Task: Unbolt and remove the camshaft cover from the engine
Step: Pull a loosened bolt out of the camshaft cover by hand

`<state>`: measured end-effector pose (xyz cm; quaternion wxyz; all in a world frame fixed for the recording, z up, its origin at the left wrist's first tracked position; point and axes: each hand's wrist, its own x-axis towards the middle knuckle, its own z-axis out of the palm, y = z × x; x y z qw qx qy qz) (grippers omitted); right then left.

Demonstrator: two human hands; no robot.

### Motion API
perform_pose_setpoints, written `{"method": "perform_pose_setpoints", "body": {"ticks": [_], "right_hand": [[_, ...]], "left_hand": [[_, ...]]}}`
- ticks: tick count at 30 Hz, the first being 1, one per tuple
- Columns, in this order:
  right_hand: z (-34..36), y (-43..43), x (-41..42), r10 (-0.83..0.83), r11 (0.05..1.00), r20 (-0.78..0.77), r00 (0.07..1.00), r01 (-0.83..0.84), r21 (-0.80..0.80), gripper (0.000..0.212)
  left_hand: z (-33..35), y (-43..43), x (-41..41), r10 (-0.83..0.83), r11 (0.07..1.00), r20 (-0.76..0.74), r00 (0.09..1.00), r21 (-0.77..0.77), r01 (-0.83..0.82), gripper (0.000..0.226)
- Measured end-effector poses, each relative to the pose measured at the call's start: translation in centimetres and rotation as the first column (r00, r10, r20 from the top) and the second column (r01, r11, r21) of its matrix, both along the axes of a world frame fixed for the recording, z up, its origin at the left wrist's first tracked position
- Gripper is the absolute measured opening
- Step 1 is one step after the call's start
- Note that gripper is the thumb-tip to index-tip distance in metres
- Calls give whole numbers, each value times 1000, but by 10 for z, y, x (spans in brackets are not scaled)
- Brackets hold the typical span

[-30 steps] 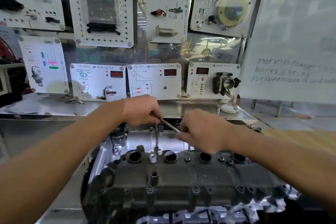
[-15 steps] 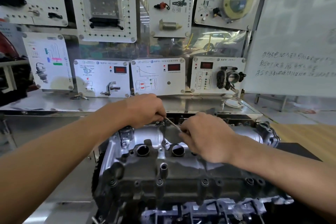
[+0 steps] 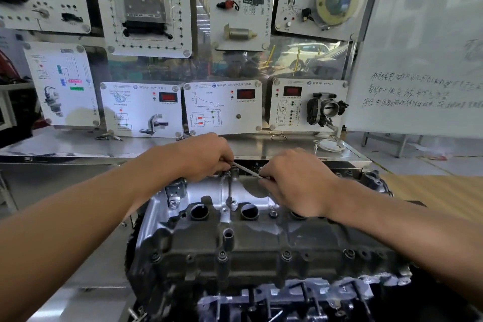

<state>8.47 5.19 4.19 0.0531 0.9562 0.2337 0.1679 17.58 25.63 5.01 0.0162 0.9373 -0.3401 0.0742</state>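
We see the left hand (image 3: 206, 157) over the far side of the engine (image 3: 209, 191). Its fingers are curled tight round the left end of a thin metal bar (image 3: 245, 169). The bar lies across the top of a thin rod (image 3: 230, 187), like the top of a letter T. The rod stands almost straight up. Its low end sits at the far edge of the cover (image 3: 261, 243), between two round holes (image 3: 200, 212). The right hand (image 3: 295, 180) holds the right end of the bar with bent fingers, and its wrist hangs over the right part of the cover.

The cover is dark grey. It sits on top of the engine, right under both hands, in the low middle of what we see. A row of bolts (image 3: 286, 255) runs along its near edge. We cannot tell if they are tight or loose.

Behind the engine is a shiny steel table (image 3: 65, 144). White boards (image 3: 141, 110) with small parts and drawings stand on it, and more hang above it. Far to the right is a whiteboard (image 3: 423, 47) with handwriting.
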Motion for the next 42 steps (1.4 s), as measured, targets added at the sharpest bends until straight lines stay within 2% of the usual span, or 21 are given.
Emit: {"method": "perform_pose_setpoints", "body": {"ticks": [3, 10, 15, 21, 26, 30, 37, 42], "right_hand": [[-3, 9, -5, -7, 1000, 4, 1000, 7, 1, 26], [5, -2, 17, -13, 999, 116, 993, 19, -47, 11], [15, -1, 61, -3, 987, 172, 985, 30, -155, 20], [22, 26, 129, 261, 913, 194, 946, -176, -367, 21], [25, 54, 154, 497, 830, 201, 844, -394, -394, 13], [30, 51, 163, 533, 812, 213, 819, -423, -402, 10], [31, 4, 161, 396, 853, 194, 897, -281, -441, 24], [23, 17, 152, 153, 952, 27, 988, -140, -271, 24]], "left_hand": [[-1, 2, 0, 0, 1000, -2, 1000, -1, 0, 16], [-5, 4, -1, 26, 996, -29, 999, -82, -28, 16], [-8, 2, -4, 69, 993, -12, 998, -91, -70, 28], [-2, -1, -4, 141, 974, -64, 988, -171, -150, 37], [4, -7, 0, 256, 906, -289, 922, -262, -334, 27], [4, -11, 2, 256, 844, -386, 886, -358, -400, 20], [4, -11, 3, 247, 838, -337, 908, -397, -376, 19], [5, -11, -5, 268, 869, -223, 937, -364, -335, 23]]}}
